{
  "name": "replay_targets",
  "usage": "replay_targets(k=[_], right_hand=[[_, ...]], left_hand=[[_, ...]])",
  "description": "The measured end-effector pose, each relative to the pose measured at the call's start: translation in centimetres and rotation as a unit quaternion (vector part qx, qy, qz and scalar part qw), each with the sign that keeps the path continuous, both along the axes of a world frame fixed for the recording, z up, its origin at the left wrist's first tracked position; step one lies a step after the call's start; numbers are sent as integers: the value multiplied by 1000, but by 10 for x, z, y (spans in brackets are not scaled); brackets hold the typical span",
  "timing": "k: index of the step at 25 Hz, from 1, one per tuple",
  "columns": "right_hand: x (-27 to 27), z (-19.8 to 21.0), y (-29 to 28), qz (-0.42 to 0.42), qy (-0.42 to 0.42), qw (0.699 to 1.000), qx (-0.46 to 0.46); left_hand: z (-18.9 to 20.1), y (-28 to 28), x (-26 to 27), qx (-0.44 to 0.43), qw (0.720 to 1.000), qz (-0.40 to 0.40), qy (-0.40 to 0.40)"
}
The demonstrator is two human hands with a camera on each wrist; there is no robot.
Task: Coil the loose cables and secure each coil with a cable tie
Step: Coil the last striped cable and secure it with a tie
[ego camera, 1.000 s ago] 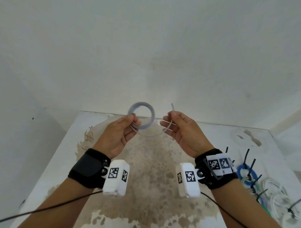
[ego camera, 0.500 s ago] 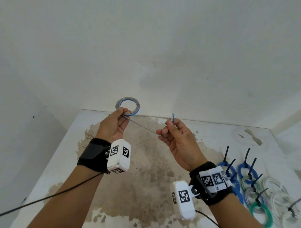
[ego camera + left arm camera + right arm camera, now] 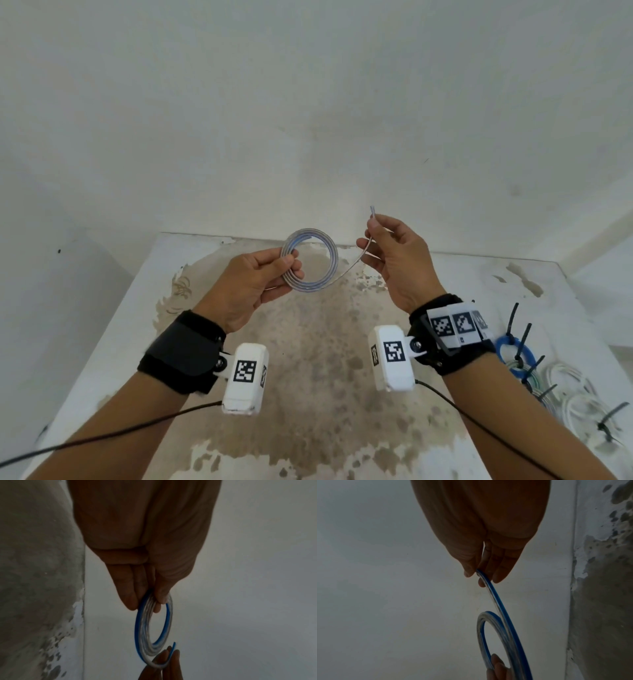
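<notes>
A flat blue-and-clear cable is wound into a small coil (image 3: 329, 263) held in the air above the table. My left hand (image 3: 270, 274) pinches the coil's left side between thumb and fingers. In the left wrist view the coil (image 3: 145, 631) hangs from those fingers. My right hand (image 3: 383, 240) pinches the cable's free end (image 3: 372, 211), which sticks up past my fingertips. A short curved stretch runs from the coil to that hand. In the right wrist view the cable (image 3: 498, 601) leaves my right fingers and drops to the coil.
The stained white table (image 3: 325, 394) stands against a white wall. At its right edge lie several finished coils with black cable ties: a blue one (image 3: 498, 347), a green one (image 3: 513, 369) and white ones (image 3: 568, 404). Thin black cords trail from both wrist cameras.
The straight run of cable between my hands has been wound in. My left hand has come down and turned the coil face-on. My right hand has risen with the free end.
</notes>
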State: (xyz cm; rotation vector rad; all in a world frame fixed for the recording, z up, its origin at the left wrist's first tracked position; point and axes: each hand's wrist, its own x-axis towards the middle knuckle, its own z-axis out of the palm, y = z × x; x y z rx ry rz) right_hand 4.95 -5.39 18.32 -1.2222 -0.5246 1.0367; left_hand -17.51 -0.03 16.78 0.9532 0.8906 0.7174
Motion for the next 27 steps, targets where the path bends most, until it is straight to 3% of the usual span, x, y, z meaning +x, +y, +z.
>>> replay_targets(k=[10,14,19,27], right_hand=[[-13,4,3,54,-134,989,9],[-19,0,-3,112,-197,974,-16],[-22,-6,-18,202,-205,957,-32],[-26,-21,-43,205,-147,967,-41]], left_hand=[[13,-1,0,56,986,-119,102],[18,-1,-2,74,978,-145,134],[20,-1,-7,82,970,-162,159],[22,-14,-13,66,960,-202,182]])
